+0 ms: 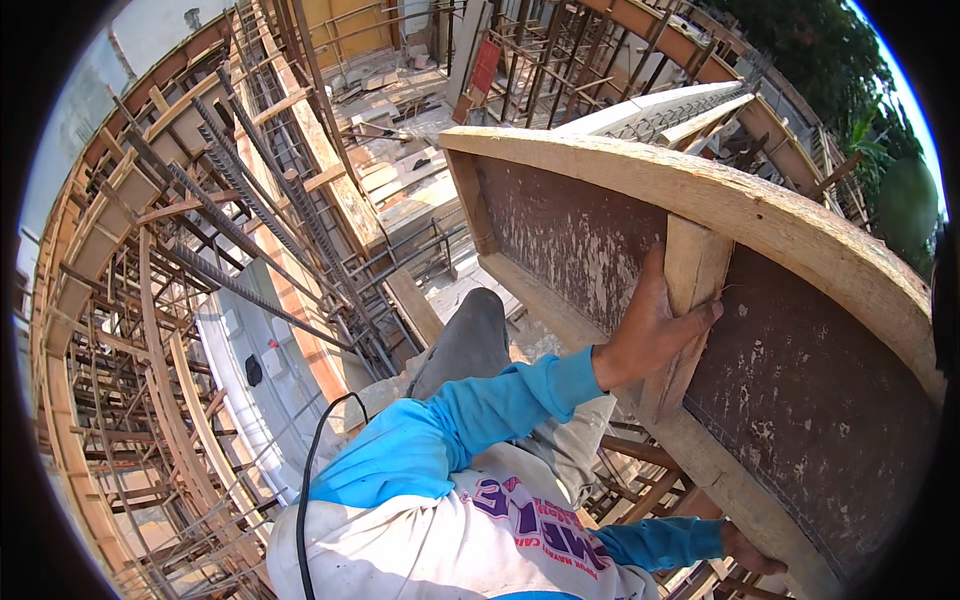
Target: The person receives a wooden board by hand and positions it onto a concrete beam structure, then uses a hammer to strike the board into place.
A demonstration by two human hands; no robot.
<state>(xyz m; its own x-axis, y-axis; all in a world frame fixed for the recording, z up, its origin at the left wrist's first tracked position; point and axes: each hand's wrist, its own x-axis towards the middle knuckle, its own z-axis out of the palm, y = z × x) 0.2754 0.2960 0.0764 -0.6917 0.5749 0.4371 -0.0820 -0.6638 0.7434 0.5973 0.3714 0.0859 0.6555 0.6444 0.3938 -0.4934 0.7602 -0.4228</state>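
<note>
A large formwork panel (800, 430), dark brown board framed in pale timber battens, stands tilted across the right side of the head view. My left hand (645, 330), in a blue sleeve, wraps around the short wooden crosspiece (692, 265) in the panel's middle, its thumb to the right and fingers on the far side. Lower down, my right hand (752, 552) grips the panel's lower batten (735, 470) near its right end; its fingertips are partly hidden. The brown face is scuffed with whitish patches of cement.
Ribbed steel reinforcing bars (235, 165) stick up beside a long timber beam form (320, 130) on the left. Scaffolding poles and planks (120, 400) fill the lower left. My bent knee (470, 330) is close to the panel. Scattered boards (400, 180) lie far below; trees (810, 60) rise behind.
</note>
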